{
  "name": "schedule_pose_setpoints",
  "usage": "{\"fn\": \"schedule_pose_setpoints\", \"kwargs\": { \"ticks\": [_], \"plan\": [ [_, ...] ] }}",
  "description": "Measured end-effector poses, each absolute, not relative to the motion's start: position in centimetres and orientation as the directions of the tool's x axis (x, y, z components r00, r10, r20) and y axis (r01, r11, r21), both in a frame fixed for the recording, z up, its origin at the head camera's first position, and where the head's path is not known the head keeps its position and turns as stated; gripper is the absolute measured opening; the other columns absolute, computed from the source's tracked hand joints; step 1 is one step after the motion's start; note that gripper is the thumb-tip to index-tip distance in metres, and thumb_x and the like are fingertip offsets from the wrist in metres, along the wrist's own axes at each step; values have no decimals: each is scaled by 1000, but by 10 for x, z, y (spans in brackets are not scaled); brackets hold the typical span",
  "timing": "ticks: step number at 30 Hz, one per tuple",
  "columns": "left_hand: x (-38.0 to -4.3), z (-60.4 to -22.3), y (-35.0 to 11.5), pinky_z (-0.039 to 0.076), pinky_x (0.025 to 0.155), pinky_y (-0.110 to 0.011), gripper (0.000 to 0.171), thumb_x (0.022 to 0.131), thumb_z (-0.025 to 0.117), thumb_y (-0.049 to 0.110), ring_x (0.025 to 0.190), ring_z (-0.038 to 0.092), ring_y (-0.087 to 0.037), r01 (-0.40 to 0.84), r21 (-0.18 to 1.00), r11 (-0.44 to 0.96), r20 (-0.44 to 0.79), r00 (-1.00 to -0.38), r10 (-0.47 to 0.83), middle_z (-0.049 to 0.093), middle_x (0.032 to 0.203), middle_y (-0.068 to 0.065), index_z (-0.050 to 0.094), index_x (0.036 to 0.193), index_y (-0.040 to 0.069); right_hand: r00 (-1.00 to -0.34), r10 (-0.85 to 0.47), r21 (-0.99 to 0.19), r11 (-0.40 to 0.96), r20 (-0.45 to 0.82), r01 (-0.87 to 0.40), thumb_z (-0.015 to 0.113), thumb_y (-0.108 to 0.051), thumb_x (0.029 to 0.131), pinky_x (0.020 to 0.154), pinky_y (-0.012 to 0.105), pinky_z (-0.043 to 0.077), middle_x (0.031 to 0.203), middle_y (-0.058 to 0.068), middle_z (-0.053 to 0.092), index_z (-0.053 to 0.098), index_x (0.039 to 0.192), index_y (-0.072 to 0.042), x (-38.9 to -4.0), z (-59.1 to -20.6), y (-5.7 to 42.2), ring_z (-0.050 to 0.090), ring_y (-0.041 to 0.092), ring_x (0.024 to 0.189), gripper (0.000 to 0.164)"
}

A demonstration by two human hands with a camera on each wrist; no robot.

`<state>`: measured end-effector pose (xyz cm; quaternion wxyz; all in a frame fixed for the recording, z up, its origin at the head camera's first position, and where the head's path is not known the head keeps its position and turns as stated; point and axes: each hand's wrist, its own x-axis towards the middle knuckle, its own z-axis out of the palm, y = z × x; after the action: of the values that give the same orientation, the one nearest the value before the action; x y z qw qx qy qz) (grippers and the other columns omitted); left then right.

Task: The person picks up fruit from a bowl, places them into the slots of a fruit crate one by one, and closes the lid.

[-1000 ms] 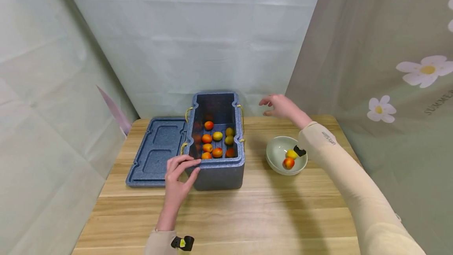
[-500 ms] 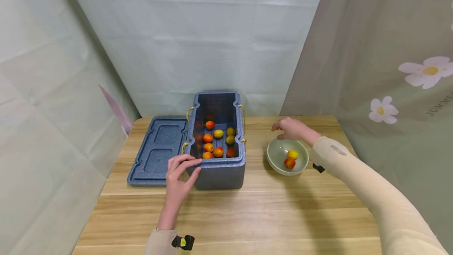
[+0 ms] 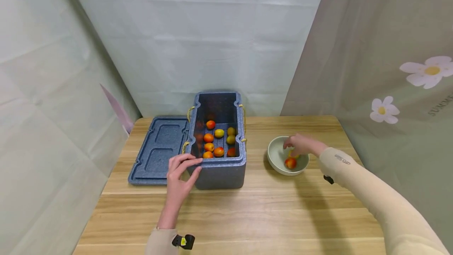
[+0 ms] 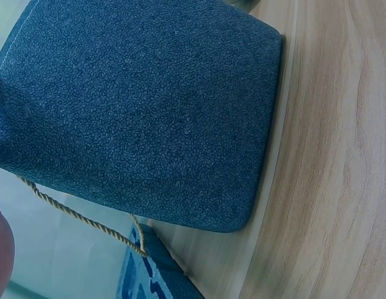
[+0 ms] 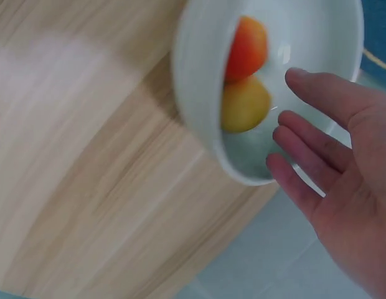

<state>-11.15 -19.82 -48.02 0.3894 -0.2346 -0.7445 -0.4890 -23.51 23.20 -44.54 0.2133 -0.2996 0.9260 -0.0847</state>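
Note:
My left hand (image 3: 179, 174) holds the near rim of a speckled blue-grey foam box (image 3: 219, 174), thumb on its front wall and fingertips at the rim. In the left wrist view, a fingertip shows at the box's wall (image 4: 137, 112). Inside the box lie several small red-orange fruits (image 3: 209, 138) and yellow ones (image 3: 219, 133). My right hand (image 3: 301, 145) reaches over a pale green bowl (image 3: 275, 156), fingers spread and holding nothing. One red-orange fruit (image 5: 248, 50) and one yellow fruit (image 5: 245, 104) sit in the bowl, a short way from the fingertips.
The box's lid (image 3: 159, 150) lies flat on the wooden table (image 3: 226, 219) left of the box. Yellow rope handles (image 3: 244, 123) hang at the box's sides. Pale curtains (image 3: 198, 30) close in the back and both sides of the table.
My right hand has come down and right, from beside the box to over the bowl, with its fingers now within the rim. The left hand stays on the box.

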Motion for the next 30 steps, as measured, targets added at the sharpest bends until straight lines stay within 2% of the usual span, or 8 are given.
{"fn": "schedule_pose_setpoints", "kwargs": {
  "ticks": [5, 8, 13, 19, 25, 30],
  "plan": [
    [-112, -479, -198, 33, 98, -24, 37, 64, 81, -13, 101, 50, -30, 721, 551, 420, 802, -596, -28, 65, 100, -17, 77, 96, 4, -708, -618, -281, 786, -342, -551, 74, -1, 77, 80, 37, 51, 98, 13, 69, 70, 109, -1, -236, -454, 242, 58, 19, 84, 32],
    [-112, -478, -199, 33, 98, -24, 35, 66, 81, -10, 102, 51, -27, 717, 555, 423, 798, -603, -24, 66, 101, -15, 78, 97, 6, -698, -620, -276, 785, -358, -555, 73, 1, 76, 78, 32, 50, 98, 10, 70, 70, 108, -2, -237, -458, 243, 56, 15, 83, 32],
    [-112, -477, -200, 34, 99, -25, 33, 71, 81, -5, 105, 51, -24, 722, 556, 413, 797, -604, -16, 66, 103, -12, 78, 100, 8, -685, -589, -268, 807, -428, -526, 71, 4, 76, 77, 29, 50, 97, 5, 69, 71, 107, -5, -240, -466, 241, 55, 15, 83, 33],
    [-112, -479, -201, 33, 99, -25, 32, 71, 81, -5, 105, 51, -23, 728, 551, 408, 801, -599, -12, 66, 103, -12, 78, 100, 8, -671, -599, -244, 797, -438, -552, 70, 8, 73, 70, 24, 42, 86, 1, 64, 71, 97, -8, -246, -474, 232, 49, 13, 76, 29],
    [-112, -478, -201, 34, 100, -26, 32, 70, 81, -6, 104, 51, -27, 737, 542, 405, 810, -587, -16, 66, 102, -14, 78, 100, 7, -686, -552, -242, 831, -474, -501, 71, 9, 72, 73, 26, 41, 87, -1, 61, 71, 97, -11, -250, -472, 218, 48, 14, 79, 31],
    [-111, -480, -201, 33, 99, -25, 30, 71, 82, -3, 104, 52, -25, 738, 538, 408, 812, -584, -14, 66, 102, -14, 78, 100, 7, -694, -501, -215, 861, -517, -461, 74, 6, 74, 74, 27, 40, 85, -2, 59, 70, 95, -14, -249, -469, 211, 49, 15, 80, 30]
  ]
}}
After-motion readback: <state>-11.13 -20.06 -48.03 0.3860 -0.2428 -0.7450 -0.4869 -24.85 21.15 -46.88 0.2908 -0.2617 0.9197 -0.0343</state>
